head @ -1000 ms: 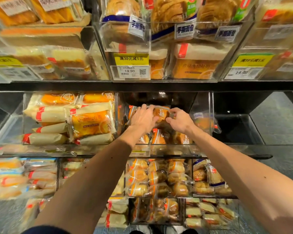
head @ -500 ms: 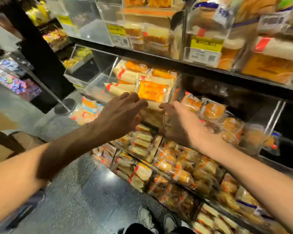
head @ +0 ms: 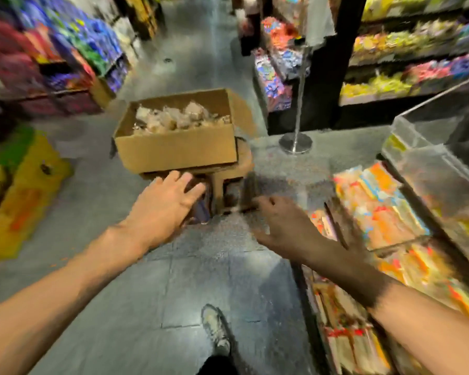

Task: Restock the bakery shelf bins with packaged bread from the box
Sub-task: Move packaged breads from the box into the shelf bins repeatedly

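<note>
An open cardboard box holding several packaged breads stands on a low brown stool in the aisle ahead. My left hand hovers below the box's front wall with fingers spread, holding nothing. My right hand is out to the right of it, fingers loosely bent, also holding nothing. The bakery shelf bins with packaged bread run along the right edge, blurred.
A chrome pole with a round base stands right of the box. Colourful snack shelves line the left side and far right. A yellow display sits low left. My shoe is on the grey floor.
The view has swung left from the shelf bins to the aisle. Both hands left the bread in the bin and now reach toward the cardboard box, holding nothing.
</note>
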Demonstrator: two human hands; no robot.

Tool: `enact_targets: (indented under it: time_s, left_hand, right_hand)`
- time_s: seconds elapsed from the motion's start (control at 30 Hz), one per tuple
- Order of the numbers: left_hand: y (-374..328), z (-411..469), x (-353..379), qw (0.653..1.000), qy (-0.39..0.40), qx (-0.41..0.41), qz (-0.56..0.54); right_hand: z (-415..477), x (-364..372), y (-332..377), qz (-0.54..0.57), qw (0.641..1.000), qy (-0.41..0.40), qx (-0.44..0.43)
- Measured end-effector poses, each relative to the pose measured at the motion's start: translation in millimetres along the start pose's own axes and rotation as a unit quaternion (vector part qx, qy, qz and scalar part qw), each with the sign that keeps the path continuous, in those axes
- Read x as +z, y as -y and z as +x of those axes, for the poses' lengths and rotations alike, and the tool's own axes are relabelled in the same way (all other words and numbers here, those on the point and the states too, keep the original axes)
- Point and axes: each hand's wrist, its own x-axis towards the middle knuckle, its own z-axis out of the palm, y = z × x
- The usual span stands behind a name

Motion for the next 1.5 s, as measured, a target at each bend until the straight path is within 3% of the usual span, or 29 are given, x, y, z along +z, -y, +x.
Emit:
enact_targets:
  time_s: [0.23,0.5,0.87,1.23,1.4,1.5]
  left_hand:
    - [172.9,-3.5,94.7,0.995,0.037,-0.081,-0.048]
    - [325.2,85.0,169.3,0.979,0.09,-0.15,-0.101]
    - [422.9,207.6,313.6,0.953,0.161,-0.192,-0.168]
    - [535.5,315.5,463.4,0.845,0.292,-0.357,-0.272]
    - [544.1,360.1,519.5,0.826,0.319,-0.361,-0.291]
    - [539.9,380.7,552.0,0.814,0.332,-0.375,-0.296]
  right_hand:
    - [195.7,24.7,86.0,-0.035,0.995,0.063,-0.069]
    - [369.9,14.1,118.5,0.021,0.996,0.083,-0.009]
    - [595.6,52.6,101.4,0.118,0.986,0.111,0.031]
    - [847.5,115.9,75.7,0.141,0.975,0.163,0.046]
    - [915.4,143.2,63.5,0.07,0.989,0.13,0.029]
    - [948.2,162.2,58.6,0.058,0.982,0.171,0.047]
